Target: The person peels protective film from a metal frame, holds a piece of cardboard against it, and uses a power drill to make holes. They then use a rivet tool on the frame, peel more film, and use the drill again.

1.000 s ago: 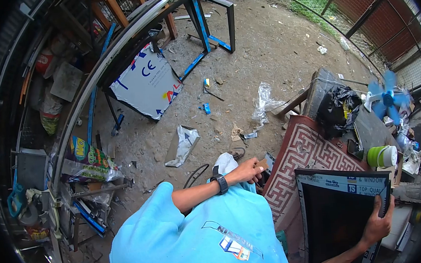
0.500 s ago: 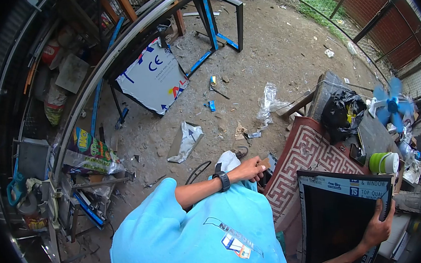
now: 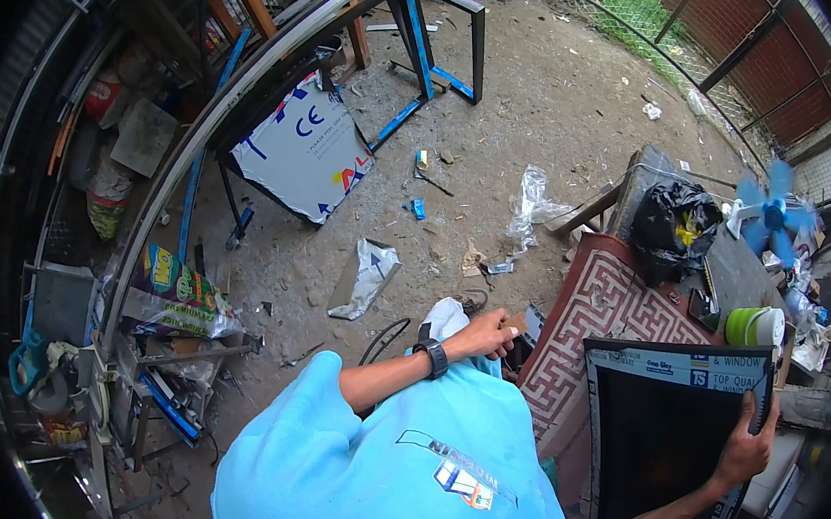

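Observation:
My left hand (image 3: 482, 337), with a dark watch on the wrist, reaches across the front of the light blue shirt (image 3: 384, 460). Its fingers are closed at a small flat brown-and-grey piece (image 3: 530, 323), partly hidden by the hand; I cannot make out its kind. At the lower right, my right hand (image 3: 746, 443) grips the side edge of a dark framed panel (image 3: 653, 436), thumb on its face. Printed protective film runs along the panel's border. The panel stands tilted against a red-and-cream patterned mat (image 3: 603, 307), and its lower end is out of view.
A black plastic bag (image 3: 671, 222), a green-and-white tub (image 3: 755, 325) and a blue-bladed fan (image 3: 775, 216) are at the right. A film-covered sheet (image 3: 302, 151) leans by a black-and-blue metal frame (image 3: 422, 46). Scraps and plastic (image 3: 533, 208) litter the dirt floor.
The view has shifted slightly. My left hand has moved a little to the left, while my right hand keeps its grip on the panel.

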A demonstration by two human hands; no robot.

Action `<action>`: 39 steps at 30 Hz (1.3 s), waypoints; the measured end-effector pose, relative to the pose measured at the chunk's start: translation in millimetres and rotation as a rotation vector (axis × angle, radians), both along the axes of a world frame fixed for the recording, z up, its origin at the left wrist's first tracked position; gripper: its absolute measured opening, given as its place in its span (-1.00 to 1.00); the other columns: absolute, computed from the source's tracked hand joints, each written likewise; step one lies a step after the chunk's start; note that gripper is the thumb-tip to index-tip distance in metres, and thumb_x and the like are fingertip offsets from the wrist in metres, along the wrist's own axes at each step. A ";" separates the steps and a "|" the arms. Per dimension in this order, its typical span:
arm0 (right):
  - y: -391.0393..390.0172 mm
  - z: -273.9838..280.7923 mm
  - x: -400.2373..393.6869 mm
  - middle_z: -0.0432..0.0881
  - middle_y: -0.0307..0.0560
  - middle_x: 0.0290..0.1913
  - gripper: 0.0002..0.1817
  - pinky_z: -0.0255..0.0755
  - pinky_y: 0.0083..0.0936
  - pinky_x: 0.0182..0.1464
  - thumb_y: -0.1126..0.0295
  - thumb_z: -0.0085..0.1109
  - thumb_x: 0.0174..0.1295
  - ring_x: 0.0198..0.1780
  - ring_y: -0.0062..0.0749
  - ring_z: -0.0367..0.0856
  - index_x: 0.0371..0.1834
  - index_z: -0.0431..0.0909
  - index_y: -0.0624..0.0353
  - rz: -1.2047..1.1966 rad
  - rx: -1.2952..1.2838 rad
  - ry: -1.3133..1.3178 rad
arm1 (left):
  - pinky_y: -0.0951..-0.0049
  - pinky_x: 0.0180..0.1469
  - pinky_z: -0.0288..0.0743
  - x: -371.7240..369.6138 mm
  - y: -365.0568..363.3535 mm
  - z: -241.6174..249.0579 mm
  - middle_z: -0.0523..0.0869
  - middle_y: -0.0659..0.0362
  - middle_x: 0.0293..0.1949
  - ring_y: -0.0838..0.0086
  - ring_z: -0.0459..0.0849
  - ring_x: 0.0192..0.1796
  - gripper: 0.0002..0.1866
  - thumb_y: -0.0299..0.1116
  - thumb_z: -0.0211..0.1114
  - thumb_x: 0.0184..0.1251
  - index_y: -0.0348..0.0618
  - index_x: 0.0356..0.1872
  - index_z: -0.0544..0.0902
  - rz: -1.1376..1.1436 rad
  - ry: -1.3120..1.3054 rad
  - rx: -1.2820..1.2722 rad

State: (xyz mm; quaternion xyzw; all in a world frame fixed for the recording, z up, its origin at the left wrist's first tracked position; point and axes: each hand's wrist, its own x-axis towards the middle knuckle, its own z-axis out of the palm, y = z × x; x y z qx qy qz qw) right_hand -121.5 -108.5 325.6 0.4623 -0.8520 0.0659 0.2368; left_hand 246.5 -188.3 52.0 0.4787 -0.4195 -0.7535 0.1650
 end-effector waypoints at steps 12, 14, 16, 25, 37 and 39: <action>-2.1 -0.9 2.0 0.66 -0.05 -0.05 -0.39 0.45 -0.19 -0.13 -0.27 -0.02 0.18 -0.10 0.06 0.61 0.25 0.42 -0.30 -0.004 -0.005 -0.019 | 0.48 -0.47 0.56 4.8 5.9 -3.9 0.67 0.09 -0.38 0.48 0.66 -0.44 -0.65 -0.24 0.09 0.40 -0.35 0.00 0.39 0.064 -0.006 -0.051; -5.4 9.9 29.2 0.72 -0.01 -0.26 -0.31 0.40 -0.24 -0.48 -0.03 0.39 -0.05 -0.44 -0.06 0.65 0.23 0.48 -0.17 0.185 -0.072 0.264 | 0.47 -0.47 0.56 7.3 8.6 -13.0 0.67 0.09 -0.40 0.47 0.67 -0.45 -0.65 -0.24 0.10 0.39 -0.35 -0.01 0.39 0.087 -0.007 -0.052; -9.0 11.5 34.0 0.72 -0.05 -0.34 -0.29 0.38 -0.22 -0.51 -0.08 0.39 -0.07 -0.51 -0.04 0.61 0.24 0.46 -0.29 0.270 -0.156 0.288 | 0.48 -0.47 0.57 13.6 12.3 -10.7 0.67 0.10 -0.41 0.47 0.67 -0.45 -0.66 -0.25 0.10 0.39 -0.35 -0.02 0.40 0.122 -0.026 -0.070; -7.8 0.4 8.0 0.60 0.00 -0.65 -0.47 0.30 -0.12 -0.57 -0.12 0.40 -0.15 -0.66 0.00 0.49 -0.06 0.69 -0.21 0.279 -0.210 0.390 | 0.48 -0.37 0.59 33.5 29.0 -7.7 0.70 0.05 -0.37 0.44 0.70 -0.38 -0.61 -0.23 0.10 0.39 -0.37 0.02 0.35 0.248 -0.047 -0.073; -7.6 2.0 7.0 0.55 -0.10 -0.70 -0.42 0.28 -0.15 -0.58 -0.15 0.38 -0.11 -0.71 -0.09 0.43 0.02 0.65 -0.21 0.287 -0.178 0.466 | 0.51 -0.42 0.54 37.0 32.5 -6.0 0.66 0.17 -0.47 0.53 0.64 -0.48 -0.69 -0.25 0.19 0.35 -0.29 -0.07 0.46 0.344 -0.044 -0.146; -7.4 1.8 7.2 0.53 -0.11 -0.72 -0.39 0.26 -0.17 -0.60 -0.14 0.39 -0.13 -0.73 -0.11 0.40 0.06 0.63 -0.23 0.309 -0.217 0.441 | 0.50 -0.40 0.54 34.7 31.2 -9.8 0.66 0.17 -0.46 0.54 0.64 -0.47 -0.70 -0.25 0.20 0.34 -0.29 -0.09 0.46 0.335 -0.036 -0.172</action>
